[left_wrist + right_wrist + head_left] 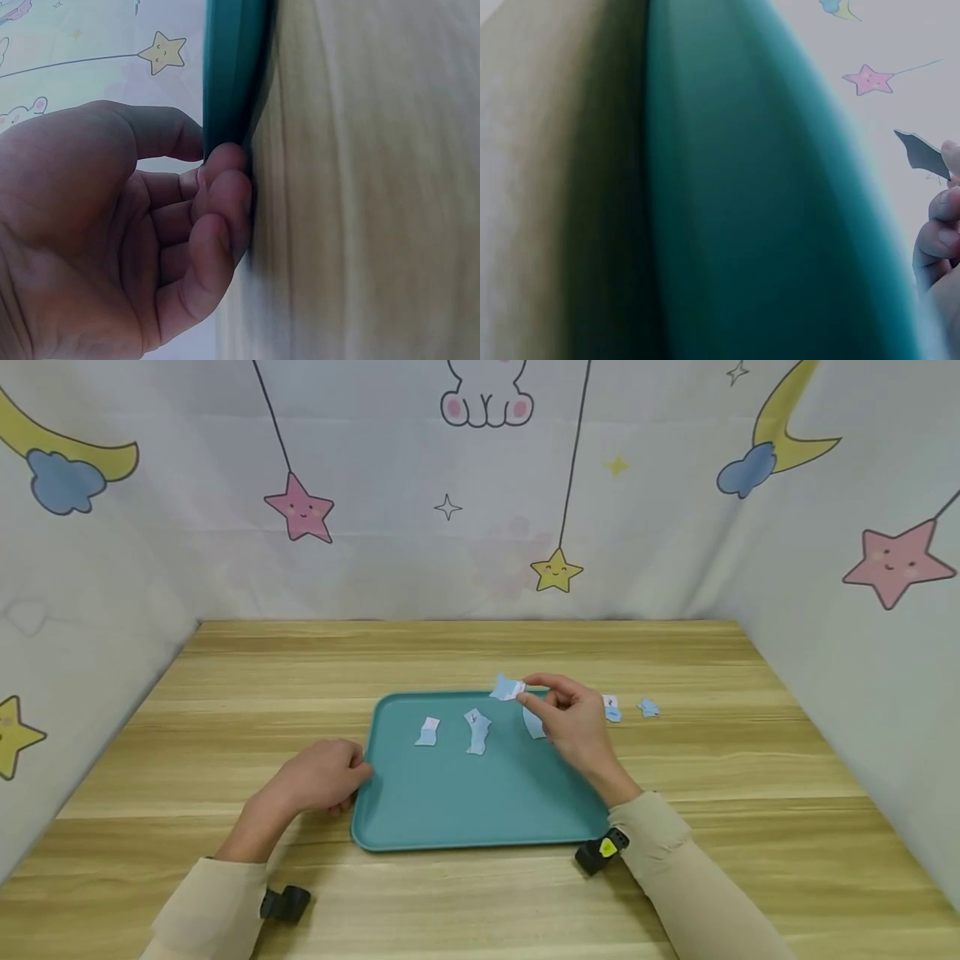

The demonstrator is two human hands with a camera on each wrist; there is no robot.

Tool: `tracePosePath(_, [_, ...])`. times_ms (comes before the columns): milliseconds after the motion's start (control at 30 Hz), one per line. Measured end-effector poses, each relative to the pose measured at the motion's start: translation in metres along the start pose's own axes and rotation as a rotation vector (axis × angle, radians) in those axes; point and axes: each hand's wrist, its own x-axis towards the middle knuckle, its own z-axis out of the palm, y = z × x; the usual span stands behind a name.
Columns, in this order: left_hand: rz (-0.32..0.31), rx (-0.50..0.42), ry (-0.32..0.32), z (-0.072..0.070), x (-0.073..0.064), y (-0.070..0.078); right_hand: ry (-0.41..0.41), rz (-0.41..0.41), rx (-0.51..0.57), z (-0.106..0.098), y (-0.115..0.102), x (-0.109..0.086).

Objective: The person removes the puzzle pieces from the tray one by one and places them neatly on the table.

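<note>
Far left there's a yellow star (18,737) printed on the white cloth (112,585), then a beige sleeve (213,906) with a black gadget (285,903) at the cuff. The left hand (322,774) comes out of that and it's clamped on the left rim of the tray (450,806): the left wrist view has the thumb on the edge and the fingers curled in by the underside. Tray's teal, flat on a wood table (750,727).

Moving across the tray, first is a small blue and white scrap (427,732), then a longer, jagged blue piece (477,732) with a dark mark near its top. The two are near each other, not touching. Next is the bit being handled, a pale blue shred (506,687) with a white strip, up at the tray's back edge. The right hand (573,727) has it pinched between thumb and fingers, and the right wrist view shows it held up in the air. Just below it, a third blue bit (533,723) is partly hidden by that hand. Past the hand, on the table, there's a white-and-blue snippet (612,708), then a crumpled-looking blue fragment (648,707) farthest right.
</note>
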Motion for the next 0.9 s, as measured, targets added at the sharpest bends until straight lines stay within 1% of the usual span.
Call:
tracePosePath(67, [0.003, 0.001, 0.001, 0.0, 0.0, -0.001, 0.014, -0.001, 0.022, -0.001, 0.001, 0.0])
tracePosePath(267, [0.012, 0.003, 0.003, 0.0, -0.001, -0.002, 0.044, 0.007, 0.036, -0.005, -0.001, -0.001])
tracePosePath(433, [0.013, 0.004, 0.003, 0.0, -0.001, -0.004, 0.088, -0.01, 0.048, -0.011, -0.004, 0.0])
tracePosePath(567, [0.015, 0.008, 0.002, 0.0, -0.001, -0.004, 0.134, -0.007, 0.053, -0.018, -0.004, 0.0])
tracePosePath(733, [0.019, 0.005, 0.003, 0.0, -0.002, -0.005, 0.169, 0.008, 0.047, -0.029, -0.003, -0.003])
tracePosePath(900, [0.009, 0.006, -0.001, 0.001, -0.002, -0.004, 0.211, 0.014, 0.053, -0.042, 0.001, -0.006])
